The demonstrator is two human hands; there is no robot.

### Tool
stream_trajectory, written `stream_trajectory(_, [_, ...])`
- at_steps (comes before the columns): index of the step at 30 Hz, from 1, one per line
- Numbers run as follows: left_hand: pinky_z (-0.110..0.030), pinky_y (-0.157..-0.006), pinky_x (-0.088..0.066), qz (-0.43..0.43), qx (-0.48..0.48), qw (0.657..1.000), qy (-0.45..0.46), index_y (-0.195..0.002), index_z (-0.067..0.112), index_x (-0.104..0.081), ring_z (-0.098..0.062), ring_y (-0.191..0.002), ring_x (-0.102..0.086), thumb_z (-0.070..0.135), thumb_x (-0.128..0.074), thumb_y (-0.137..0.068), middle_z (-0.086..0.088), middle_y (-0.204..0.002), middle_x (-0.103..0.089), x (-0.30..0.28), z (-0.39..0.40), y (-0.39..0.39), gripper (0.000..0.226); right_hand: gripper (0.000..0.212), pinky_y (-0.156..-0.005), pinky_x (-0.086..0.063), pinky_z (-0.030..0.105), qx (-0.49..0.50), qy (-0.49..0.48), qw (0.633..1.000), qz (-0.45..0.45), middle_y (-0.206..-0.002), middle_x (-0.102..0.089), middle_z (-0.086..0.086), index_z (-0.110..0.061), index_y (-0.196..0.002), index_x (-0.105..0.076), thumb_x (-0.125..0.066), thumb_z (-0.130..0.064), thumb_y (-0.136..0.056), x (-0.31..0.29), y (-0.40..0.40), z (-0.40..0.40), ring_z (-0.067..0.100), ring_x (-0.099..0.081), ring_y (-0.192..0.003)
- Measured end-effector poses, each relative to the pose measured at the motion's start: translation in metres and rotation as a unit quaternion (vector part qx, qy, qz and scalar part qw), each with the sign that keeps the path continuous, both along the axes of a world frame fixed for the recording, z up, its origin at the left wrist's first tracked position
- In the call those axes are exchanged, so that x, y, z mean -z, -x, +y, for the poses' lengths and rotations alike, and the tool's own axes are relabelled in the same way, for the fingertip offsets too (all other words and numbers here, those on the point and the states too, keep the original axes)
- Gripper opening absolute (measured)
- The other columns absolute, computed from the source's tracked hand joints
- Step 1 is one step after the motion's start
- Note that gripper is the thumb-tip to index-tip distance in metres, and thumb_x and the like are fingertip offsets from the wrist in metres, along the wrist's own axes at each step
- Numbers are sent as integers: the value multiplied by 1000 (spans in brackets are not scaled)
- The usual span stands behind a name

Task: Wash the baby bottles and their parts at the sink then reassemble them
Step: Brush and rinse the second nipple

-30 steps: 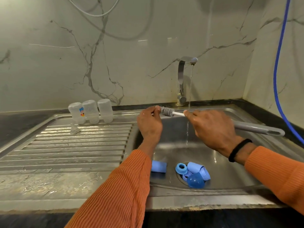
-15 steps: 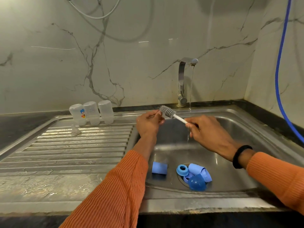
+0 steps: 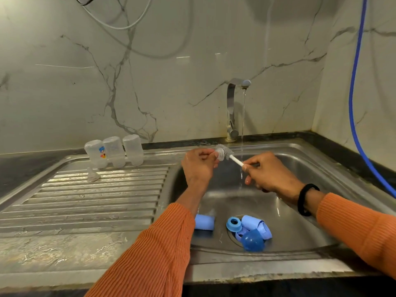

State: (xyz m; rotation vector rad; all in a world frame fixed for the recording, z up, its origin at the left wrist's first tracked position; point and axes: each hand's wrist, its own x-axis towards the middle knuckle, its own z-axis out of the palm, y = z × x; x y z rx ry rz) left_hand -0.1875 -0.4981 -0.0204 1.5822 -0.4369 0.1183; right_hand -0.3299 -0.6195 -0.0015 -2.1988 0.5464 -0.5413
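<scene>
Over the steel sink basin (image 3: 300,168) we hold a small clear silicone teat (image 3: 219,154) in our left hand (image 3: 198,166), fingers curled round it, with the grey bristled head of a thin white-stemmed brush (image 3: 227,152) pushed against it. Our right hand (image 3: 267,174) pinches the white stem between thumb and fingertips, the rest of the handle hidden in the palm. A thin stream of water (image 3: 243,121) falls from the chrome tap (image 3: 232,108) just behind the brush stem and between our hands.

Down in the basin a light blue cylindrical cap (image 3: 204,221) lies on its side beside our left sleeve, and over the drain sits a cluster of blue parts: a screw ring (image 3: 234,224), another pale blue cap (image 3: 252,221) and a darker blue dome (image 3: 252,241).

On the ribbed draining board (image 3: 85,200) three clear plastic bottles (image 3: 113,152) stand upside down in a row touching each other, and a second clear teat (image 3: 92,175) rests just in front of them
</scene>
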Motion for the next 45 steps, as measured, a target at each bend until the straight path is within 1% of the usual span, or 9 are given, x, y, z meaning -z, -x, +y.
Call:
stream_trajectory(4, [-31, -71, -64, 100, -29, 991, 87, -95, 6, -77, -18, -71, -77, 8, -77, -89, -10, -81, -77, 3, 5, -11, 6, 19, -57, -52, 23, -45, 66, 997, 16, -72, -74, 0, -22, -113, -74, -58, -24, -104, 0, 5, 5, 6, -63, -56])
stream_trajectory(8, [-32, -72, -64, 164, -59, 974, 142, -98, -1, -76, -21, -75, -77, 5, -78, -87, -15, -84, -77, 7, 14, -23, 13, 23, -72, -62, 40, -84, 172, 981, 22, -73, -70, -3, -22, -120, -74, -58, -26, -104, -7, 6, 11, 16, -70, -69])
stream_trajectory(12, [-30, -72, -64, 186, -95, 966, 154, -103, 3, -75, -19, -77, -77, 6, -76, -90, -13, -90, -76, 9, 12, -25, 14, 21, -60, -54, 33, -87, 218, 970, 71, -71, -71, -4, -24, -117, -76, -60, -29, -103, -18, 7, -4, 13, -63, -61])
stream_trajectory(16, [-28, -74, -64, 222, -52, 959, 166, -112, 4, -72, -20, -84, -77, 6, -73, -92, -13, -99, -75, 9, 10, -24, 20, 18, -62, -47, 29, -14, 277, 955, 101, -78, -70, -12, -28, -110, -78, -67, -33, -97, -17, 14, -41, 12, -64, -72])
stream_trajectory(19, [-27, -72, -63, 256, 25, 955, 147, -107, 4, -72, -27, -95, -75, -1, -72, -91, -19, -107, -73, 7, 6, -16, 17, 15, -67, -47, 32, 77, 328, 934, 122, -90, -71, 1, -26, -103, -76, -65, -28, -93, -14, 18, -65, 25, -65, -84])
stream_trajectory(25, [-29, -71, -63, 232, 81, 966, 81, -109, 8, -72, -24, -89, -78, 6, -79, -87, -16, -103, -76, 11, 1, -11, 23, 19, -73, -51, 39, 186, 343, 914, 111, -101, -54, 15, -7, -108, -70, -66, -2, -90, -25, 25, -103, 35, -58, -82])
stream_trajectory(32, [-29, -67, -57, 196, 66, 978, 28, -109, 16, -71, -18, -82, -78, 25, -80, -89, -6, -93, -79, 16, 2, -10, 23, 24, -85, -48, 48, 297, 312, 891, 142, -112, -61, 24, -4, -117, -61, -51, -4, -96, -7, 53, -145, 45, -59, -103])
stream_trajectory(39, [-27, -64, -56, 179, 70, 981, 7, -105, 17, -72, -17, -82, -78, 23, -79, -90, -5, -94, -79, 14, 1, -6, 18, 20, -96, -48, 59, 331, 331, 867, 170, -102, -68, 19, -8, -109, -66, -52, -4, -96, -6, 54, -153, 43, -59, -104])
stream_trajectory(45, [-28, -69, -60, 174, 77, 982, 8, -105, 17, -76, -19, -83, -78, 17, -79, -90, -7, -96, -78, 15, -1, -5, 16, 22, -106, -38, 63, 322, 334, 868, 177, -110, -63, 18, -9, -110, -66, -59, -5, -90, -6, 49, -151, 47, -49, -122])
